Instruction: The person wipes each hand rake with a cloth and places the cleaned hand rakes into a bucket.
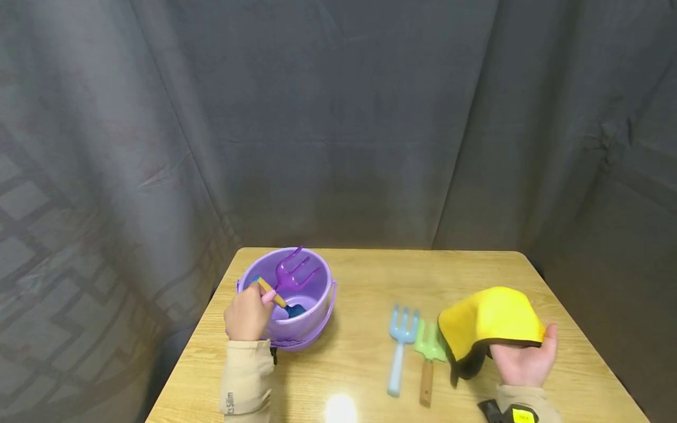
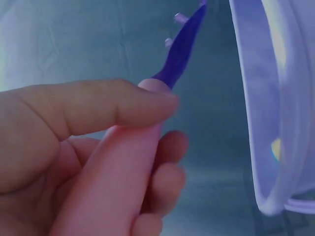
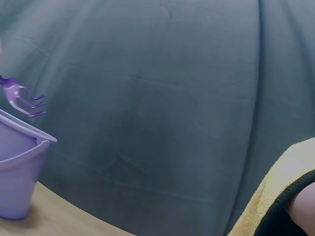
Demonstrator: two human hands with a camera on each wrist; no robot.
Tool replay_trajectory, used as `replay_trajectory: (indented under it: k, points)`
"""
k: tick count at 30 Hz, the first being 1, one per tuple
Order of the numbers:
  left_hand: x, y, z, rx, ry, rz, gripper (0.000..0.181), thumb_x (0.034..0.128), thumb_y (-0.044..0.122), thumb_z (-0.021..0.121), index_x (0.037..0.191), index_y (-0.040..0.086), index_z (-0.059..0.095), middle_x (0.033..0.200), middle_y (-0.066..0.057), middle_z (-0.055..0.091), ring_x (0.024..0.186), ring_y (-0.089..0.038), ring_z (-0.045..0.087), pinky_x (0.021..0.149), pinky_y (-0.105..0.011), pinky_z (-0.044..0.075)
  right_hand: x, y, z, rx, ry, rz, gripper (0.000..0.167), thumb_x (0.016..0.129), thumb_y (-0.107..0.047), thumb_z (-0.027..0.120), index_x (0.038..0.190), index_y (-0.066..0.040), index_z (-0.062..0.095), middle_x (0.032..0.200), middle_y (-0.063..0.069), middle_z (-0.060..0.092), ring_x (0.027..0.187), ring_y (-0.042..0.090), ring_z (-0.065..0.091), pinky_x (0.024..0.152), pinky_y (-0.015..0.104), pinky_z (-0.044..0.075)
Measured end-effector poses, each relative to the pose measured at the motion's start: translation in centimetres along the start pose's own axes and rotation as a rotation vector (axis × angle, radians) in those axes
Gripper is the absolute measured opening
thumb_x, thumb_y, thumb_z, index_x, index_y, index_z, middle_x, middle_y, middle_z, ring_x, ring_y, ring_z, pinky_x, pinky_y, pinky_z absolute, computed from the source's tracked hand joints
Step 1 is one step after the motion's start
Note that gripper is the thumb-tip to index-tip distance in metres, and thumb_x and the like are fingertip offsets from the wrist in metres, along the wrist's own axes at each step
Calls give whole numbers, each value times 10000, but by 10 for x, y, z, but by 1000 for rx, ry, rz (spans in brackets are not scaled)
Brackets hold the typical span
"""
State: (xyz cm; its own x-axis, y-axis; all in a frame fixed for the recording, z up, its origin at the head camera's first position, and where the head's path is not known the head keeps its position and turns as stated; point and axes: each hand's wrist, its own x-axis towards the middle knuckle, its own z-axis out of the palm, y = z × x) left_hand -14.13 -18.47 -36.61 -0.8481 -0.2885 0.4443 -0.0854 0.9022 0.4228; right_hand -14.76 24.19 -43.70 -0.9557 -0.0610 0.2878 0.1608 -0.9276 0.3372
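Note:
My left hand (image 1: 247,314) grips the pink handle (image 2: 110,182) of a purple toy hand fork (image 1: 291,276), its tines over the mouth of a lilac bucket (image 1: 312,329). In the left wrist view, the thumb lies along the handle and the fingers wrap behind it. Inside the bucket leans a small shovel (image 1: 272,292) with a yellow handle and dark blue blade. At the right, my right hand (image 1: 523,364) is palm up under a yellow cloth (image 1: 497,314) with a dark edge and underside. The cloth hides its fingers; the thumb shows beside it.
On the wooden table (image 1: 365,270), a light blue hand fork (image 1: 399,346) and a green hand fork (image 1: 429,352) with a brown handle lie between the bucket and the cloth. A grey curtain (image 1: 338,129) hangs behind the table.

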Motion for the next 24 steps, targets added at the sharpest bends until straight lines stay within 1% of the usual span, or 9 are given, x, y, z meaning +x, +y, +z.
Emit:
replay_trajectory:
  k: [2,5,9,12,16,18,21,23,24]
  points:
    - [3,-5,0,5,6,-10,126,707,92,682,693,-3,601,650,-191,600,589,-397,566,469,-489,420,0,-3,-1,-1,0,-2,610,865,-512,419,1299,-83,389,1378,-4,357,1276,190,279,1050,396,112]
    - [8,-8,1,27,18,-7,106,699,100,699,672,16,640,679,-212,609,625,-406,561,485,-500,423,0,-6,-2,5,20,-3,617,857,-513,434,1286,-70,399,1370,1,371,1268,192,291,1048,401,118]
    - [15,-8,6,95,-4,14,141,712,153,726,650,43,662,684,-208,614,632,-394,568,470,-495,428,-3,-11,-5,3,28,5,619,855,-503,455,1286,-62,395,1376,-3,362,1271,193,284,1049,403,110]
    - [19,-8,12,149,-22,43,171,709,180,735,651,36,662,681,-211,614,610,-388,576,452,-489,433,-6,-12,-8,-3,12,16,621,861,-494,454,1288,-50,379,1385,1,347,1278,194,270,1051,397,96]
    - [22,-9,22,184,-46,101,189,681,181,748,645,24,648,676,-218,613,592,-385,581,443,-483,436,-8,-13,-11,-4,5,33,634,860,-505,445,1277,-34,376,1384,9,349,1278,193,270,1053,388,86]
    - [24,-9,28,194,-72,149,191,661,161,757,630,20,631,657,-213,602,586,-382,580,451,-477,440,-8,-13,-11,-2,2,42,641,859,-511,439,1279,-32,374,1387,4,343,1279,191,267,1054,383,82]
    - [28,-10,37,208,-137,211,185,635,123,763,621,22,609,630,-181,592,576,-369,581,469,-461,453,-8,-13,-13,-2,0,52,643,860,-510,437,1281,-28,371,1390,3,337,1280,190,263,1054,383,76]
    - [31,-9,42,226,-198,234,188,628,116,766,636,18,605,638,-170,596,579,-364,584,473,-460,457,-8,-13,-15,-8,-1,54,637,863,-500,439,1282,-25,370,1390,6,337,1280,190,262,1054,383,74]
    - [32,-8,45,235,-229,232,183,630,113,765,649,20,608,652,-168,603,587,-363,587,469,-462,457,-8,-13,-15,-12,-3,55,633,865,-494,440,1284,-24,368,1391,11,336,1282,190,258,1054,383,70]
